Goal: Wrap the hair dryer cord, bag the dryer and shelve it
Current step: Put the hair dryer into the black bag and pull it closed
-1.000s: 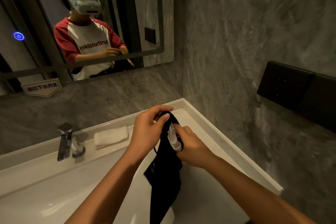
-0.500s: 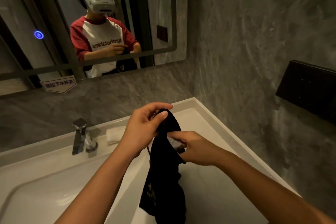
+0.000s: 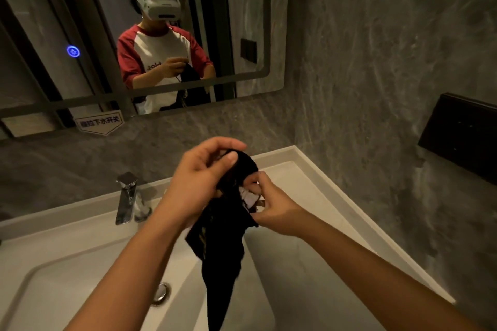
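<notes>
A black cloth bag hangs over the white sink, its lower part dangling toward the basin. My left hand pinches the bag's top edge, fingers curled over the dark fabric. My right hand grips the bag's mouth on the right side, where a small white tag or piece shows between my fingers. The hair dryer and its cord are not visible; whether the dryer is inside the bag I cannot tell.
A chrome faucet stands at the back of the white sink, with the drain below. A mirror on the grey wall reflects a person. A black panel is mounted on the right wall.
The view has shifted left, so the faucet and mirror sit further right in frame. Both hands stay on the bag's top; the bag hangs lower and narrower, and the folded towel is now hidden.
</notes>
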